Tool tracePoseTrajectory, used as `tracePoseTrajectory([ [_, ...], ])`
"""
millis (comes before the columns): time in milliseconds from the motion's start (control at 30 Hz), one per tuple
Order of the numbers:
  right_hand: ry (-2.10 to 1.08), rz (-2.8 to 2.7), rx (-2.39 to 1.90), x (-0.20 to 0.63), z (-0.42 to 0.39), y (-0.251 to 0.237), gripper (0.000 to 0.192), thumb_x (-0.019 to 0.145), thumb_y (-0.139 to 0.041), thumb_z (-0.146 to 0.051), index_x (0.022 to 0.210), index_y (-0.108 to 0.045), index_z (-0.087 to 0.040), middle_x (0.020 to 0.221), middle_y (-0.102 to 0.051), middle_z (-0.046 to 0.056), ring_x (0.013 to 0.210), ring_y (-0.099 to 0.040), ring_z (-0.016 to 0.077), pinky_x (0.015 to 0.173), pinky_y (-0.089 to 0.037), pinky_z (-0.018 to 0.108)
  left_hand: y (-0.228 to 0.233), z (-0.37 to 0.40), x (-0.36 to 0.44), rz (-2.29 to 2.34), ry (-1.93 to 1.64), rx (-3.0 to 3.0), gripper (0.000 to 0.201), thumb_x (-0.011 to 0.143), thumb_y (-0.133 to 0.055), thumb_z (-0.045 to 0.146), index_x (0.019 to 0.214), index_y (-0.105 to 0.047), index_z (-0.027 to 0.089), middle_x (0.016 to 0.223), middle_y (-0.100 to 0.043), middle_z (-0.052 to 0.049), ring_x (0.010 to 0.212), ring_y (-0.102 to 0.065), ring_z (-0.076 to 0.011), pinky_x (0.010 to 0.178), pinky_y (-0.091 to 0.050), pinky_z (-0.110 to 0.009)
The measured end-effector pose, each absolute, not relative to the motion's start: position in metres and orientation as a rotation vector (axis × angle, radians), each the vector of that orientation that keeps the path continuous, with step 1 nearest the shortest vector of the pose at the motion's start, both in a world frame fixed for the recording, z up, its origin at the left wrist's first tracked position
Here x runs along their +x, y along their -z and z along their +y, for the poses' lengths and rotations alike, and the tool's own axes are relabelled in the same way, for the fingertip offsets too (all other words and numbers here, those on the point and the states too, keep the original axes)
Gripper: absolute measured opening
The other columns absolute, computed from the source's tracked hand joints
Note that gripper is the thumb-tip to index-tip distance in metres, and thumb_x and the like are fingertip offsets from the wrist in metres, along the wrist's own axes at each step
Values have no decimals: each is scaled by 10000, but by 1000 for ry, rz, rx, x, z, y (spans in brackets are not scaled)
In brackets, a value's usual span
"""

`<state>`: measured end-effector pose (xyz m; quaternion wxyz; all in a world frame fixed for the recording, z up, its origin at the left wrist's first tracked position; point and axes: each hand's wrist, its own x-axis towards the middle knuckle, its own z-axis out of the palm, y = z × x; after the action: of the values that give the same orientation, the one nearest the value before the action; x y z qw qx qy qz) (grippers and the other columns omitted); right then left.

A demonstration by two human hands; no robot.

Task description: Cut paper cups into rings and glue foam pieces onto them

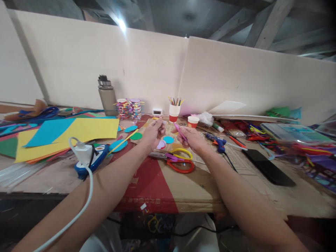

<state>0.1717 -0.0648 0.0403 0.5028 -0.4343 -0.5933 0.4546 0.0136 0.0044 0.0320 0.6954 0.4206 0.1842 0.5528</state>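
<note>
My left hand (154, 133) is raised over the cardboard with its fingers pinched together. What they hold, if anything, I cannot make out. My right hand (192, 137) is closed around a slim purple object (181, 132) that slants up toward the left; its kind is unclear. Below and between the hands lie scissors (175, 159) with yellow and red handles. Close by are a blue paper circle (168, 140), a purple-and-white disc (161, 144) and a green paper circle (136, 136). Behind the hands stands a paper cup of pencils (173, 113).
A bottle (107, 98), two decorated cup stacks (129, 109) and a red-white cup (193, 121) stand behind. Coloured sheets (89, 131) and a power strip (98, 157) lie left. To the right are a glue gun (219, 143), a phone (267, 167) and a plastic case (294, 132).
</note>
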Motion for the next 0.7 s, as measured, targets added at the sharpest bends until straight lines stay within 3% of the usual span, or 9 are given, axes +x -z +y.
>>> tracePoseTrajectory([
  [700,-839,-1604,-1276,170,-60,-38,402,864,-507,-535,851,-649,-158,501,-466,-63,425,-360,78,443,-285,226,-33,0,17,453,-1209,1119,284,788,-745,291,734,-504,150,584,-524,46,468,-444,-37,466,-338,-147],
])
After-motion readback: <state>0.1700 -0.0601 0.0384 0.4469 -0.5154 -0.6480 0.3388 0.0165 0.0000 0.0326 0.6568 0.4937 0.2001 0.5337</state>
